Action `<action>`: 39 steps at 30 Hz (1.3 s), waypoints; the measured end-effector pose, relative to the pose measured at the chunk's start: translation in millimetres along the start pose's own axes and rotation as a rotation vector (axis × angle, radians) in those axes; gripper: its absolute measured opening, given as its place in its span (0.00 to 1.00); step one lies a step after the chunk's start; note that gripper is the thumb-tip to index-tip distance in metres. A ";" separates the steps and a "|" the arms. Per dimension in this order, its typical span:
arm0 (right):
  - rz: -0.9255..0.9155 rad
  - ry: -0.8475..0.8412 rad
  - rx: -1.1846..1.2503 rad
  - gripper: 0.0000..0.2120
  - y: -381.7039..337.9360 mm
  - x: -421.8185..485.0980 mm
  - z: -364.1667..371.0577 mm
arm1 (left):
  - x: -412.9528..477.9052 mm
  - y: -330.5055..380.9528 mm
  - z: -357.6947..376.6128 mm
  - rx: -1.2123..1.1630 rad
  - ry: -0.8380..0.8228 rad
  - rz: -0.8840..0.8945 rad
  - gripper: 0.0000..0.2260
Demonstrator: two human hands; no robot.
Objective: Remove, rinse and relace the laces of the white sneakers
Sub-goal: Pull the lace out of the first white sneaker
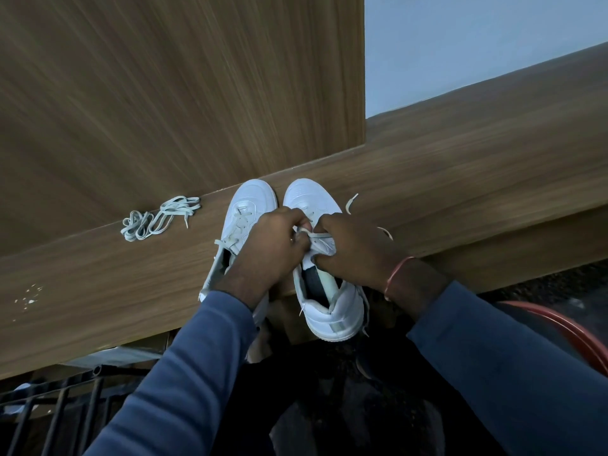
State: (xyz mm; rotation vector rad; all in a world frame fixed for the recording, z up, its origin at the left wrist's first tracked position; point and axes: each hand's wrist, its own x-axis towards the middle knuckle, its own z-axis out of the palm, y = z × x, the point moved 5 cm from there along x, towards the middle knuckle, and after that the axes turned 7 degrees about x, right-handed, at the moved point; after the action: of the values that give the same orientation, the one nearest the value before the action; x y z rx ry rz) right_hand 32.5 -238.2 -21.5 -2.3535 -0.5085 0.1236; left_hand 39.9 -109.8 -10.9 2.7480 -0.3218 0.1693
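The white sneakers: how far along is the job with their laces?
One loose lace bundle lies on the wooden ledge, out of any shoe. The left sneaker looks laced. In hand: the left hand and right hand pinch the lace at the right sneaker. Whether that is unlacing or relacing cannot be told, so what remains is unclear.

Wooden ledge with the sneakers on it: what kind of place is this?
Probably a room at home, not certain: a wood-grain ledge under a pale blue wall, a red tub below, a black metal railing.
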 end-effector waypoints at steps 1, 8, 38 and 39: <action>-0.017 0.054 -0.018 0.08 -1.0 1.7 0.1 | -0.8 -0.7 -0.2 -0.012 0.022 -0.012 0.04; 0.007 0.150 -0.044 0.23 1.3 4.8 0.5 | -24.9 -17.8 10.1 -0.489 0.343 -0.420 0.03; -0.001 0.187 -0.117 0.11 -3.5 10.4 10.0 | -15.0 -16.8 -2.7 -0.239 0.103 -0.239 0.06; -0.004 0.186 -0.122 0.12 -3.5 10.4 10.4 | -15.0 -15.7 -2.7 -0.241 0.148 -0.237 0.07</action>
State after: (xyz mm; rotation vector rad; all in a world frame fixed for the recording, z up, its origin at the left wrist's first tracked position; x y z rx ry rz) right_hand 38.6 -225.2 -26.3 -2.4516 -0.4409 -0.1303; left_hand 29.1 -91.5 -16.3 2.4922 0.0242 0.2510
